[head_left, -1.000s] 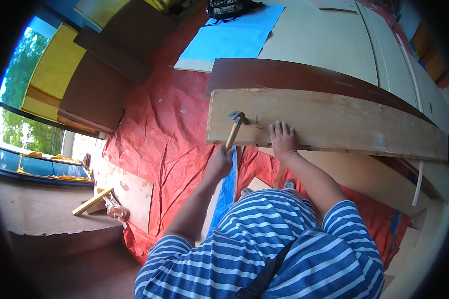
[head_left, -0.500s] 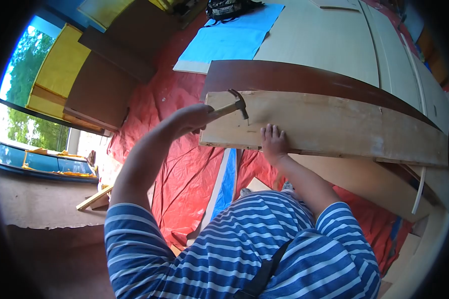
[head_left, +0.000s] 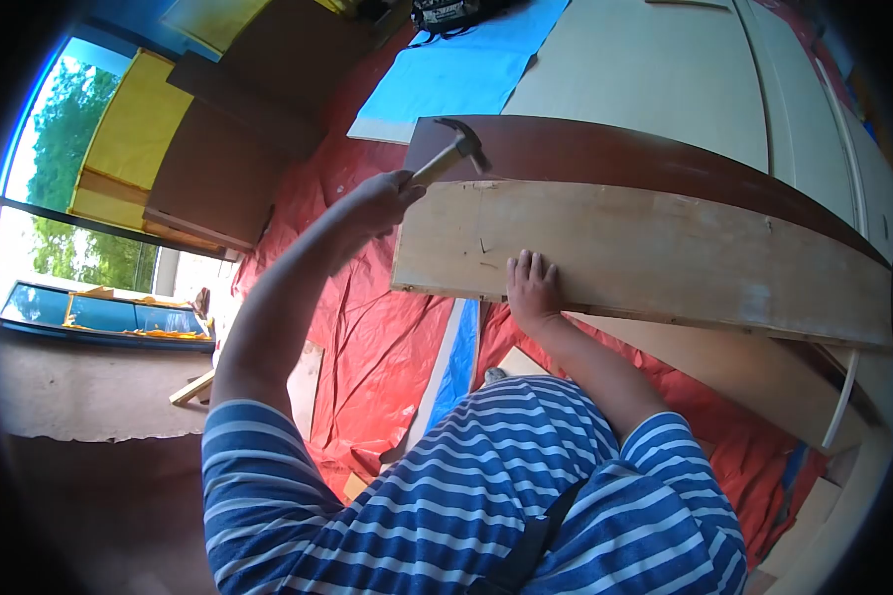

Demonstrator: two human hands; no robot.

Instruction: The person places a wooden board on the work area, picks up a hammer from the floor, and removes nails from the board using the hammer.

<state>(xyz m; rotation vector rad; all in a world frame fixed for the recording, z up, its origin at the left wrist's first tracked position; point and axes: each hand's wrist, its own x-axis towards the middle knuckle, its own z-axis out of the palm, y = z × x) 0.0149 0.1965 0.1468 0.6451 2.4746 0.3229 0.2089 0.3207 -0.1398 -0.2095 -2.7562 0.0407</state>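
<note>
My left hand (head_left: 379,204) is closed round the wooden handle of a claw hammer (head_left: 452,159). The hammer's head is up over the board's far edge, apart from the wood. A nail (head_left: 483,246) stands in the pale wooden board (head_left: 655,248), near its left end, with a small dark mark beside it. My right hand (head_left: 534,290) lies on the board just right of the nail, fingers stretched flat on top and the wrist over the near edge.
Behind the board lies a dark brown panel (head_left: 566,147). Further off are large pale panels (head_left: 655,74), a blue sheet (head_left: 456,74) and a black bag (head_left: 451,15). Red plastic sheeting (head_left: 367,347) covers the floor. A window (head_left: 69,139) and brown panels (head_left: 208,169) stand left.
My left hand has raised the hammer up and away from the nail, which now shows plainly. My right hand stays flat on the board. The view has shifted slightly.
</note>
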